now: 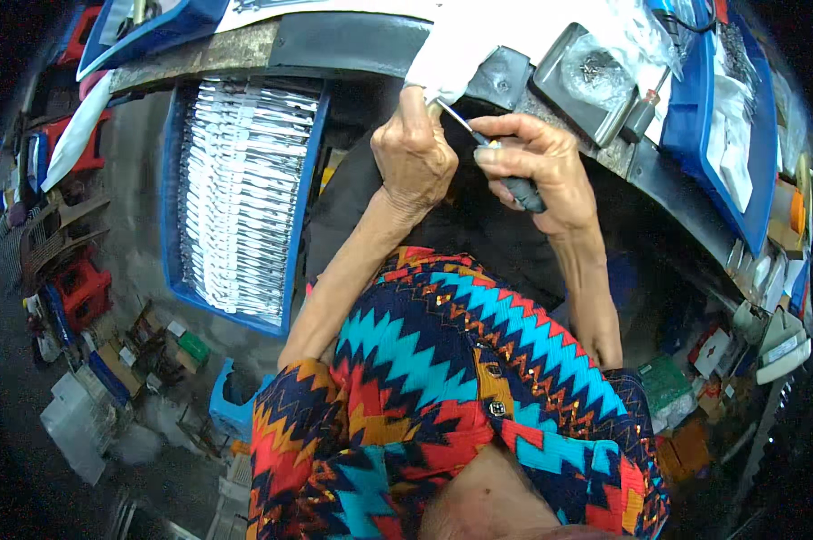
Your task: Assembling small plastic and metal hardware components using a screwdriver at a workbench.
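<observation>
In my right hand (551,166) is a screwdriver (525,194) with a dark handle, its thin metal shaft slanting up to the left. The shaft's tip reaches the fingertips of my left hand (414,148). Those fingers are closed at the worktable's edge, beside a bright white patch. Glare and the fingers hide what they pinch. Just right of the fingertips sits a small dark block (499,76) on the table.
A blue crate (170,202) full of rows of shiny metal parts stands left of my arms. On the worktable (352,43) are a clear bag of small screws (594,70) and another screwdriver (639,117). A blue bin (690,121) borders the right side.
</observation>
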{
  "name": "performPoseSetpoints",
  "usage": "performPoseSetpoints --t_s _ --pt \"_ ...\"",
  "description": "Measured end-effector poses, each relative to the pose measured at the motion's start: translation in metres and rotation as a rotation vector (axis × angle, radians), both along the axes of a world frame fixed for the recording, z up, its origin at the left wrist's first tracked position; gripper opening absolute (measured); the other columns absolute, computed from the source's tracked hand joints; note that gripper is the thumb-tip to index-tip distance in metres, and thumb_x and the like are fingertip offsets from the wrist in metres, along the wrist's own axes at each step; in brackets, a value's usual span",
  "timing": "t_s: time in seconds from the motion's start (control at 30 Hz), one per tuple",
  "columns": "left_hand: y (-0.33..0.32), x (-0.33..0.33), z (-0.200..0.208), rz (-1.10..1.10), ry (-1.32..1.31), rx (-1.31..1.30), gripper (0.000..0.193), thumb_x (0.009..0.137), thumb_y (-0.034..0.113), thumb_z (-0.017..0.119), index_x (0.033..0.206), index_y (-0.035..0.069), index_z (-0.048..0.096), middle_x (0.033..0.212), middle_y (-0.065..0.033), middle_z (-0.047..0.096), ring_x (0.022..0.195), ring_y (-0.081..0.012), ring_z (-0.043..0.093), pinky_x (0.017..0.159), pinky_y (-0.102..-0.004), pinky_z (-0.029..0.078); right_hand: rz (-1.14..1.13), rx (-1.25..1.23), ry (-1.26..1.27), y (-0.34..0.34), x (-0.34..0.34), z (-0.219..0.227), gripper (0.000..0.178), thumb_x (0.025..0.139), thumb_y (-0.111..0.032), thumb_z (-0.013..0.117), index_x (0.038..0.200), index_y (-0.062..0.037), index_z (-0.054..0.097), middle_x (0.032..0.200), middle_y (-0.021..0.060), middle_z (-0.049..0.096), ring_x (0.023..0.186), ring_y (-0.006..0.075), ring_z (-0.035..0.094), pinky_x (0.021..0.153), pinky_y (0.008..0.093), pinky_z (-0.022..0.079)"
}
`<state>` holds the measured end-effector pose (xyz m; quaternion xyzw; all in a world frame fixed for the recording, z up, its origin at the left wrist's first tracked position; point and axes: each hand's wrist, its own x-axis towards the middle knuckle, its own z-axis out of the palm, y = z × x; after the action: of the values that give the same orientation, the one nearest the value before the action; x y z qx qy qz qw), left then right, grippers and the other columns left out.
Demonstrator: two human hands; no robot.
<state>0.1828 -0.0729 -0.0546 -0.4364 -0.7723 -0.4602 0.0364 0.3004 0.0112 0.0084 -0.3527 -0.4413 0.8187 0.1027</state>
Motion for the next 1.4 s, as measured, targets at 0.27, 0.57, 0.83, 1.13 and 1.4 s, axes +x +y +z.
performPoseSetpoints --t_s 0.27,0.57,0.83,1.13,1.4 --pt "-0.002 -0.001 0.007 -0.028 -0.062 0.001 0.007 0.085 0.003 0.048 0.090 -0.002 0.047 0.065 -0.0237 0.054 0.060 -0.0411 0.057 0.047 -0.0421 0.042 0.096 0.622 -0.047 -0.017 0.009 -0.011 0.027 0.075 -0.008 0.064 0.101 -0.0017 0.062 0.071 -0.0006 0.056 0.063 0.0039 0.047 0.056 0.0193 0.040" --pt "-0.002 -0.002 0.006 -0.026 -0.060 -0.003 0.008 0.087 0.006 0.046 0.091 -0.001 0.048 0.061 -0.0227 0.053 0.057 -0.0393 0.057 0.046 -0.0415 0.041 0.088 0.684 -0.003 -0.016 0.009 -0.016 0.028 0.075 -0.011 0.066 0.102 -0.0038 0.062 0.076 0.0001 0.058 0.069 0.0057 0.050 0.062 0.0212 0.043" --pt "-0.003 -0.001 0.007 -0.042 -0.098 0.019 0.009 0.087 0.005 0.044 0.091 -0.002 0.048 0.061 -0.0220 0.053 0.055 -0.0363 0.057 0.046 -0.0396 0.041 0.079 0.804 0.059 -0.014 0.007 -0.025 0.028 0.075 -0.010 0.065 0.102 -0.0039 0.062 0.081 0.0019 0.060 0.071 0.0070 0.054 0.065 0.0221 0.045" --pt "-0.003 -0.001 0.005 -0.043 -0.080 0.014 0.009 0.085 0.004 0.046 0.092 -0.002 0.048 0.064 -0.0230 0.054 0.058 -0.0387 0.058 0.047 -0.0405 0.043 0.098 1.005 0.021 -0.018 0.004 -0.015 0.029 0.073 -0.004 0.064 0.102 -0.0024 0.061 0.083 0.0089 0.062 0.068 0.0159 0.059 0.062 0.0269 0.048" --pt "0.002 -0.002 0.002 -0.023 -0.009 0.029 0.009 0.083 0.002 0.047 0.091 -0.002 0.047 0.061 -0.0214 0.054 0.056 -0.0376 0.058 0.045 -0.0411 0.044 0.145 1.189 -0.065 -0.021 -0.002 0.002 0.025 0.073 -0.002 0.062 0.098 -0.0009 0.060 0.084 0.0165 0.062 0.068 0.0236 0.062 0.060 0.0307 0.048"
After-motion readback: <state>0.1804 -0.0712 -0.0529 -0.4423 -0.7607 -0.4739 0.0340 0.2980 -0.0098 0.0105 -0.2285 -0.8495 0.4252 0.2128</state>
